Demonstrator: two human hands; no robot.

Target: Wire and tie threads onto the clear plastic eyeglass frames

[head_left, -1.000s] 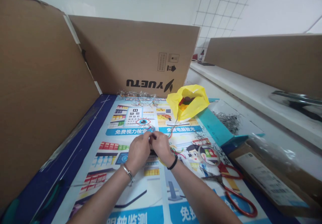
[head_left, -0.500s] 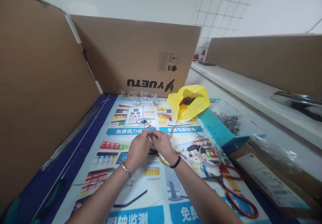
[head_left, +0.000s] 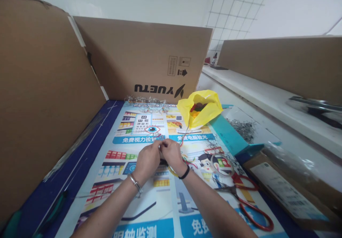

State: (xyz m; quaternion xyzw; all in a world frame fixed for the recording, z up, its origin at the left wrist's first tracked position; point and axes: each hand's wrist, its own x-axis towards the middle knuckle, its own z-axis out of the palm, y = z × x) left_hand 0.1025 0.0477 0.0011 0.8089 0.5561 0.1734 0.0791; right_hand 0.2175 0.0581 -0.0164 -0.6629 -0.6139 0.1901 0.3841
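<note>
My left hand [head_left: 149, 158] and my right hand [head_left: 172, 154] meet above the printed sheet [head_left: 162, 202], fingertips pinched together. Whatever small thing lies between them is mostly hidden; a thin reddish strand [head_left: 156, 135] shows just beyond the fingertips. Beneath the right hand, a yellow curved piece [head_left: 173, 171] shows beside something dark, its kind unclear. Coloured strands [head_left: 191, 162] lie to the right of that hand. A metal bracelet circles the left wrist and a black band the right one.
An open yellow bag [head_left: 201, 115] holds coloured pieces. Right of it stands a turquoise box [head_left: 227, 133] with grey wiry bits. Red-handled scissors [head_left: 251, 209], a tape roll [head_left: 222, 165] and a labelled carton [head_left: 283, 191] lie rightward. Green-handled pliers [head_left: 57, 207] lie left. Cardboard panels [head_left: 139, 52] enclose the back.
Both hands stay together in nearly the same place. My left fingers have turned slightly inward and are bent more over the pinch. The surrounding things have not moved.
</note>
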